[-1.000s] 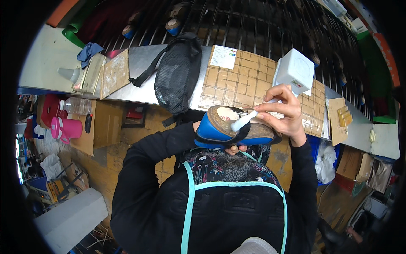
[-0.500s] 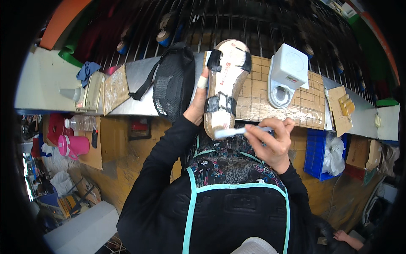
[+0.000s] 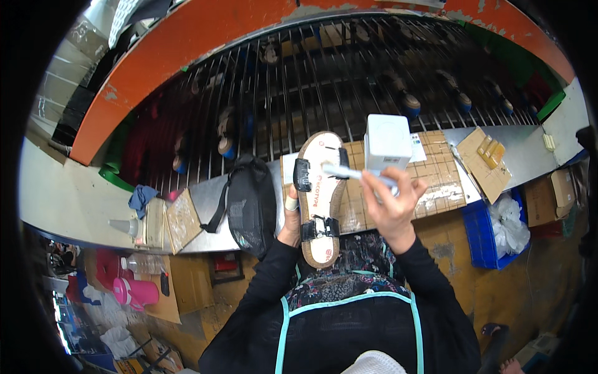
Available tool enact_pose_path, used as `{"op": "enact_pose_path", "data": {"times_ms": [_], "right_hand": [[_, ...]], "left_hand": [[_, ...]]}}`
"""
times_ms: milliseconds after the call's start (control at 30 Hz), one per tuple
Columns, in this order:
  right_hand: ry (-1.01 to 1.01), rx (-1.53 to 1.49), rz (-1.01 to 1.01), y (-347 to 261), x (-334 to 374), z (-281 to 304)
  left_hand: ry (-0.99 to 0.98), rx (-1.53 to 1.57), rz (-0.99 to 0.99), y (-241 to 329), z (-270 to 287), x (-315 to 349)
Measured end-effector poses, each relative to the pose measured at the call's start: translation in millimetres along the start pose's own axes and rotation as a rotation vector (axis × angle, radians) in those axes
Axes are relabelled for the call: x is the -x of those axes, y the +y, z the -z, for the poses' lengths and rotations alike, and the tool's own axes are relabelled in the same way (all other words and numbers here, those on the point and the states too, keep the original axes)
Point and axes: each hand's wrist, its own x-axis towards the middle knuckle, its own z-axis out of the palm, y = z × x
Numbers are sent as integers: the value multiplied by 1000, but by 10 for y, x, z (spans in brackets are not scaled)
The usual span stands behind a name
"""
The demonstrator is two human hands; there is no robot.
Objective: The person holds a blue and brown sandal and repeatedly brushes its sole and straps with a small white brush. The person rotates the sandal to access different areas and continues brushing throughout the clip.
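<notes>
A sandal with a cork-coloured edge, a white insole and black straps stands tilted up in front of me. My left hand, with a pale wrap on its thumb, grips the sandal's left side; most of the fingers are hidden behind it. In my right hand is a pale small brush with a slim handle, looking like a toothbrush, pinched between thumb and fingers. Its slightly blurred head is over the upper insole, between the two front straps. Just beyond my right hand a white box-shaped container stands on the cardboard.
Taped cardboard covers part of the metal ledge. A black mesh bag lies left of the sandal. Beyond runs a rack of metal rods with footwear on it. A blue crate holds white plastic at right; a pink jug stands at left.
The brush has moved from the sandal's heel end up to its front part. The view has tilted up, showing more of the rack. My left hand keeps its hold on the sandal.
</notes>
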Motion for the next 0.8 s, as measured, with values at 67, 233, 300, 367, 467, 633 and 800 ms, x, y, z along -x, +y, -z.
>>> {"op": "enact_pose_path", "data": {"times_ms": [67, 233, 300, 367, 467, 633, 800], "right_hand": [[-167, -156, -124, 7, 108, 133], [-140, -494, -607, 239, 232, 318], [-58, -501, -642, 369, 266, 398], [-12, -457, -671, 489, 319, 477], [30, -427, -701, 622, 413, 567], [52, -386, -734, 747, 479, 609], [32, -355, -740, 839, 441, 498]], "left_hand": [[94, 115, 11, -34, 45, -125], [-213, 386, 94, -10, 127, -571], [46, 470, 207, -19, 169, -750], [84, 572, 246, -4, 257, -979], [294, 655, 245, 14, 478, -1423], [512, 650, 197, 100, 963, -2240], [612, 477, -113, 10, 1123, -2577]]}}
